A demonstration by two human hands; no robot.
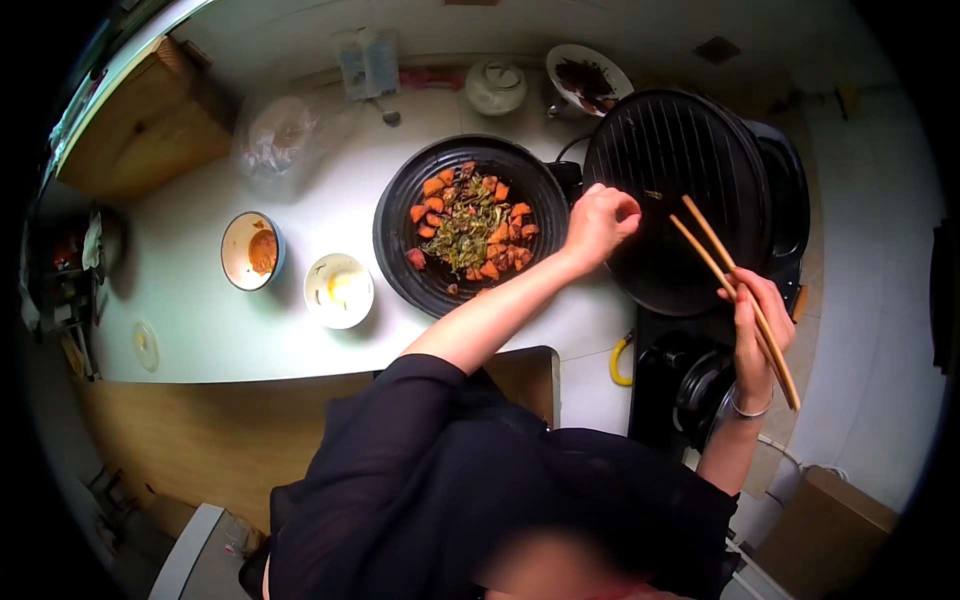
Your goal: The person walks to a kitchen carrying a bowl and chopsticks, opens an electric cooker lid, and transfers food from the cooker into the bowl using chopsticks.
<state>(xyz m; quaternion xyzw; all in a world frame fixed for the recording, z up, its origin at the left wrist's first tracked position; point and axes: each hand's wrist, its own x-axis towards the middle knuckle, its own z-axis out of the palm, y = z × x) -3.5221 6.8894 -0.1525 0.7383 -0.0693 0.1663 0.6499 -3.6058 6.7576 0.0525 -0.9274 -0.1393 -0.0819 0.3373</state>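
Observation:
My right hand (760,325) holds a pair of wooden chopsticks (712,240), their tips over the ridged black griddle (690,150). My left hand (603,225) reaches across above the griddle's near left edge, its fingers curled together in a pinch. Whatever lies between those fingertips is hidden. A small yellowish-green bit (653,194) shows against the griddle's dark surface. Left of that hand sits a round black pan (395,225) of food, with orange chunks (498,234) ringed around chopped greens (462,228).
On the white counter (200,340) stand a bowl with brown residue (238,235), a white bowl with yellowish liquid (338,290) and a plastic bag (280,140). Along the wall are a lidded jar (495,88) and a plate of dark food (590,75). Below the griddle is a black stove (665,365).

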